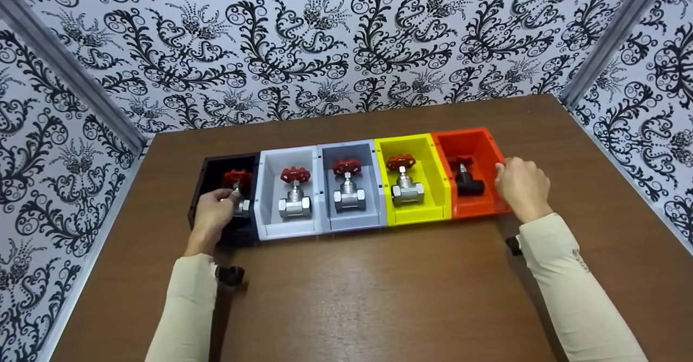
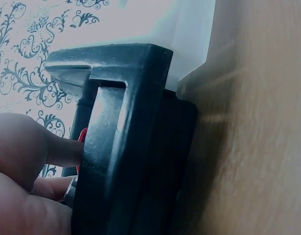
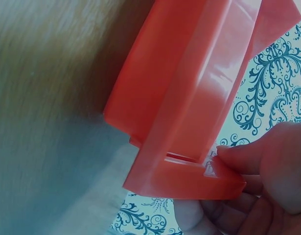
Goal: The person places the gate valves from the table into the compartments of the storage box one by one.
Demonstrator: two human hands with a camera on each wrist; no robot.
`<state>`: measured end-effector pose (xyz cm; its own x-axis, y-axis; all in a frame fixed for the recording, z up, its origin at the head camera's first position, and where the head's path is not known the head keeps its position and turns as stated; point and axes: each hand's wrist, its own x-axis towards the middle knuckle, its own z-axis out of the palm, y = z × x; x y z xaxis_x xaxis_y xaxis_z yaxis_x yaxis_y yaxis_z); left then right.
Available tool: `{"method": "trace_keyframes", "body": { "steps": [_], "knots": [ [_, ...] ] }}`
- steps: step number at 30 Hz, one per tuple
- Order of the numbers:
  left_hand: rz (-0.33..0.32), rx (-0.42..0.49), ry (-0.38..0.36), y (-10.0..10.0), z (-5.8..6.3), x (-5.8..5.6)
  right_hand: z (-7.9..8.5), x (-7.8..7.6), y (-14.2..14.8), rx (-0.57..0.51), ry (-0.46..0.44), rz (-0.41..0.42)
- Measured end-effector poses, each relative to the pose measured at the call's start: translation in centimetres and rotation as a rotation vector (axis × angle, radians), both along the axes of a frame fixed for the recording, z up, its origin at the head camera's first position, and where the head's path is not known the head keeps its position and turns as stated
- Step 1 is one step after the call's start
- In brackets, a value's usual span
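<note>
Several joined bins stand in a row in the head view. My left hand (image 1: 213,210) reaches into the black bin (image 1: 197,189) at the left end, pinching the neck of a metal valve (image 1: 242,208) with a red handwheel. In the left wrist view the bin's front wall (image 2: 116,147) hides most of that valve. At the other end my right hand (image 1: 523,188) grips the outer side wall of the red bin (image 1: 491,202). The right wrist view shows the thumb and fingers of this hand on opposite sides of the red rim (image 3: 199,178).
Similar valves lie in the white bin (image 1: 268,216), grey bin (image 1: 354,221) and yellow bin (image 1: 441,205). The red bin holds a black-bodied valve (image 1: 469,184) with a red handle. Patterned walls (image 1: 346,53) stand behind and beside the brown table (image 1: 368,291).
</note>
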<state>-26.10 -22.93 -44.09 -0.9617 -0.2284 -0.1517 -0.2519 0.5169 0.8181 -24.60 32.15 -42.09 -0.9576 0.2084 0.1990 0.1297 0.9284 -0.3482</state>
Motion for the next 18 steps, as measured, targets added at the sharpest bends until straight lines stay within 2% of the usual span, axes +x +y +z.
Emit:
{"method": "trace_keyframes", "body": {
  "steps": [9,18],
  "knots": [
    [0.006,-0.102,-0.006,0.14,-0.11,-0.05,-0.16,0.00,0.09,-0.004,0.016,-0.001],
    [-0.006,-0.129,-0.028,0.13,-0.14,0.02,-0.24,0.00,0.09,-0.011,0.015,0.006]
  ]
}}
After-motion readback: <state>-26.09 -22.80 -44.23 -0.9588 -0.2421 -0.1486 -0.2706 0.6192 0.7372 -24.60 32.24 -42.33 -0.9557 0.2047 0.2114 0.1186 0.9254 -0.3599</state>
